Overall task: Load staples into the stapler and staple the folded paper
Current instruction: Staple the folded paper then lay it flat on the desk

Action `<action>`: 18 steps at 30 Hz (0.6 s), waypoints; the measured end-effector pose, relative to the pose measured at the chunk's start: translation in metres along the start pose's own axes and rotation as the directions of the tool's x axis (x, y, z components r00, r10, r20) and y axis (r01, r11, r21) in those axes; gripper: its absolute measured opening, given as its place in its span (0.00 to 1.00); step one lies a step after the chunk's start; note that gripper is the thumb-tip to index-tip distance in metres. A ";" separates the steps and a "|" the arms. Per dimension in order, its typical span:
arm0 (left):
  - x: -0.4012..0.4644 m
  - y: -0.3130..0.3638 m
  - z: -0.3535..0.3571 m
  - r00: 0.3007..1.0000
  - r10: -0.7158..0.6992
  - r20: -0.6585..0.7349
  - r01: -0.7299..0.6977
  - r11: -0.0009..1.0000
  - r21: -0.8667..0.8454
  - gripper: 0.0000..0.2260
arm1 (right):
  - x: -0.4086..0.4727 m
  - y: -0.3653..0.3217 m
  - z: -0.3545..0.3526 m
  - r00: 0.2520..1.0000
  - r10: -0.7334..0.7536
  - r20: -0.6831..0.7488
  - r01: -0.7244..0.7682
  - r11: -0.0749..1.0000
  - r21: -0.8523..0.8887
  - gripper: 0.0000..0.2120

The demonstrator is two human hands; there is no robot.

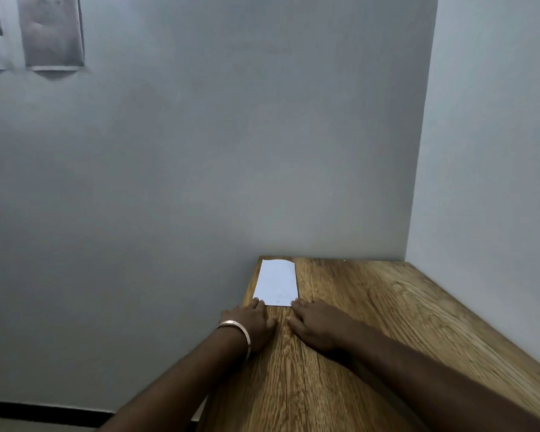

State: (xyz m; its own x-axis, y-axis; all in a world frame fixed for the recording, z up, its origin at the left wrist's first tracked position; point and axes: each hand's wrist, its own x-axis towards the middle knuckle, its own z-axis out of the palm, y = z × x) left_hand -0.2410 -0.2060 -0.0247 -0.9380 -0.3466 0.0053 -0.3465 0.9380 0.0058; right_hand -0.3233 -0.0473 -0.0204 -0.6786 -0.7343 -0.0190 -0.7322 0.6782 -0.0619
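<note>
A white folded paper (pixel 276 282) lies flat at the far left corner of the wooden table (pixel 371 322), its far end curling up slightly against the wall. My left hand (pixel 251 322), with a metal bangle on the wrist, rests palm down on the table, its fingertips touching the paper's near left corner. My right hand (pixel 317 325) lies flat beside it, fingertips at the paper's near right corner. Neither hand holds anything. No stapler or staples are in view.
The table stands in a room corner, with grey walls behind it and along its right side. Its left edge drops off right beside my left hand. Two paper sheets (pixel 52 32) hang on the wall at the upper left.
</note>
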 end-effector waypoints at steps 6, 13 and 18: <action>0.003 -0.001 0.005 1.000 -0.014 -0.020 0.014 1.000 0.009 0.30 | -0.002 -0.003 0.001 1.000 0.007 -0.001 -0.007 1.000 -0.002 0.32; 0.002 -0.004 0.011 0.999 -0.039 -0.032 0.037 0.998 -0.058 0.33 | -0.013 -0.007 0.001 0.996 0.041 -0.074 -0.036 0.997 0.073 0.35; -0.016 0.001 0.007 0.999 -0.037 -0.010 0.036 0.997 -0.062 0.35 | -0.035 -0.004 -0.002 0.993 0.100 -0.060 -0.096 0.993 0.068 0.34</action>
State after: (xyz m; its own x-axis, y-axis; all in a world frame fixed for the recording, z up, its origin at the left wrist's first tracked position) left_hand -0.2259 -0.1993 -0.0319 -0.9245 -0.3809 0.0153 -0.3791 0.9229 0.0677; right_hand -0.2966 -0.0245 -0.0173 -0.7505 -0.6600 0.0349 -0.6583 0.7418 -0.1278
